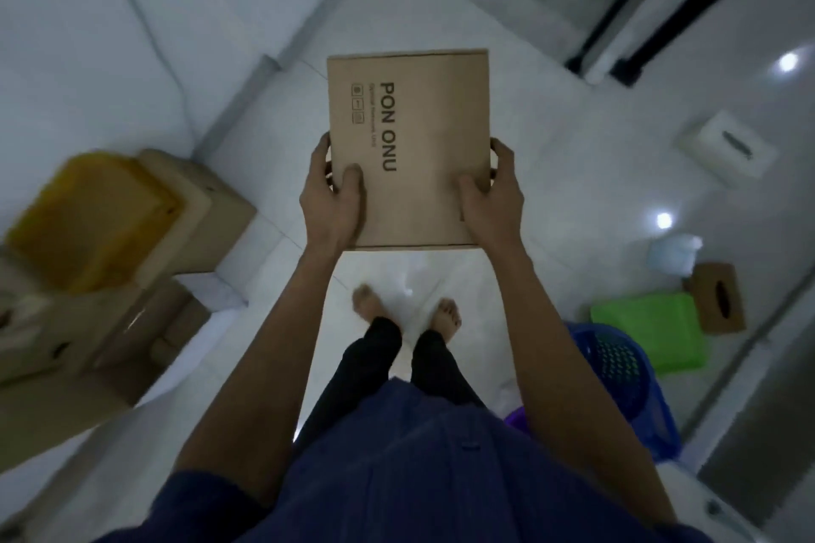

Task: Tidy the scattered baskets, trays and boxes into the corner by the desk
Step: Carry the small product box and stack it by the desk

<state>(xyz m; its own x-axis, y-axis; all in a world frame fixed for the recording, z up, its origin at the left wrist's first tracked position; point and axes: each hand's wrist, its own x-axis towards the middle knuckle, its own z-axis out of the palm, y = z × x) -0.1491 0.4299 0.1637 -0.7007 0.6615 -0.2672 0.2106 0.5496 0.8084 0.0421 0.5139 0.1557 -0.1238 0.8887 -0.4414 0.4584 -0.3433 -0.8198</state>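
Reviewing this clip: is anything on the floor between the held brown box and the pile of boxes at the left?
Nothing visible does. The brown cardboard box printed PON ONU is held by the left hand and right hand; bare white tile floor lies between it and the cardboard box pile topped by a yellow tray.

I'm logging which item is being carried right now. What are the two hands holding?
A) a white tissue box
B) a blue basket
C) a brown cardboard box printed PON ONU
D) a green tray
C: the left hand and right hand grip the sides of the cardboard box printed PON ONU.
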